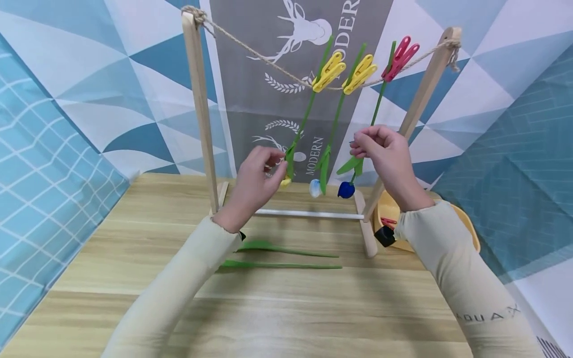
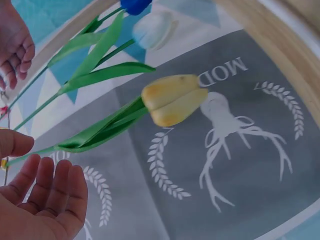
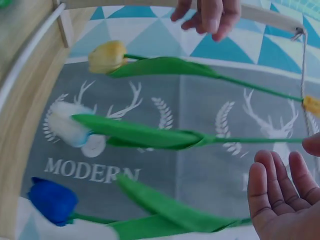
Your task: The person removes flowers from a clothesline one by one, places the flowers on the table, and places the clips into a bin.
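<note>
Three artificial tulips hang head down from a rope: a yellow tulip (image 2: pixel 172 100), a white and pale-blue tulip (image 3: pixel 70 125) and a dark blue tulip (image 1: pixel 346 190). Two yellow clothespins (image 1: pixel 329 72) and a red clothespin (image 1: pixel 400 59) pin their stems to the rope. My left hand (image 1: pixel 260 173) is beside the yellow tulip's leaves, fingers loosely bent with a gap between thumb and fingertips. Near the blue tulip's stem is my right hand (image 1: pixel 386 158), its fingers relaxed. Neither hand holds anything in the wrist views.
A wooden frame (image 1: pixel 200 104) with a white crossbar (image 1: pixel 309 214) carries the rope (image 1: pixel 255 51). Green stems with leaves (image 1: pixel 286 265) lie on the wooden table (image 1: pixel 277 318), partly behind the left forearm. A yellow container (image 1: pixel 467 223) with red clothespins stands at right, behind the right sleeve.
</note>
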Tool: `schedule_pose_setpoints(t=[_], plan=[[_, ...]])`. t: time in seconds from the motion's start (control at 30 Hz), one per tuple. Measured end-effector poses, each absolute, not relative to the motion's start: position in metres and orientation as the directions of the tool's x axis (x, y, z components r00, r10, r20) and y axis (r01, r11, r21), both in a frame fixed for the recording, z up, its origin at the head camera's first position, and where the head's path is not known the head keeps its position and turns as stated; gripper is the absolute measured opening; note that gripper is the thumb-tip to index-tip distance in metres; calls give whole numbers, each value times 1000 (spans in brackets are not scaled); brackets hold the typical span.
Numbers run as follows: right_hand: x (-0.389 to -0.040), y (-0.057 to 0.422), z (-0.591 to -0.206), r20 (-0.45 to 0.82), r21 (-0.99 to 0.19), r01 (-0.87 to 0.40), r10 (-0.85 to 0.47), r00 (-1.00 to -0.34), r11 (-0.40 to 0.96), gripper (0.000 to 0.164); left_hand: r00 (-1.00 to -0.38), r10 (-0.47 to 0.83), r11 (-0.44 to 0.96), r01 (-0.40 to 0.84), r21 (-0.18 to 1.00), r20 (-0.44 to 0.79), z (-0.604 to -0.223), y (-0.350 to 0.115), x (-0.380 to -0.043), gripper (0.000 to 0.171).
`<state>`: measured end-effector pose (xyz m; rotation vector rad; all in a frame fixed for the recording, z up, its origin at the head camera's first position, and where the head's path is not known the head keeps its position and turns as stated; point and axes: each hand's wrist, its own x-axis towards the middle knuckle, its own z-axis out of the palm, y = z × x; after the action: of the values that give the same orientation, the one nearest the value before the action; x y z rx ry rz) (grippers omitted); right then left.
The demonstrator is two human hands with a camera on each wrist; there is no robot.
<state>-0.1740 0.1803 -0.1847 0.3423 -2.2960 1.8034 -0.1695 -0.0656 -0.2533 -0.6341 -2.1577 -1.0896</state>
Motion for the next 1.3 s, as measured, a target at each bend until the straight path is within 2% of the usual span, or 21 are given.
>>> schedule_pose_setpoints(t=[0.13,0.37,0.53,0.73,0.9,1.3], plan=[[-172,169,-168,332,-911,-336,-58,-942,240,28,-699,96,509,647,568,709,-244,-65,-173,15],[-169,158,-137,436,-894,-439,-47,-899,96,17,-762,66,489,587,645,644,-236,-63,-174,19],[-169,150,-116,439,-894,-440,-38,-898,81,17,-788,49,446,567,693,614,-230,-60,-179,21],[-170,140,-97,420,-878,-417,-43,-907,236,25,-797,38,376,570,730,603,-219,-53,-187,22],[-170,138,-88,346,-867,-352,-82,-935,353,36,-810,36,334,561,757,585,-212,-49,-192,24],[-168,132,-71,254,-792,-291,-143,-957,537,52,-808,45,295,573,765,588,-202,-41,-201,22]])
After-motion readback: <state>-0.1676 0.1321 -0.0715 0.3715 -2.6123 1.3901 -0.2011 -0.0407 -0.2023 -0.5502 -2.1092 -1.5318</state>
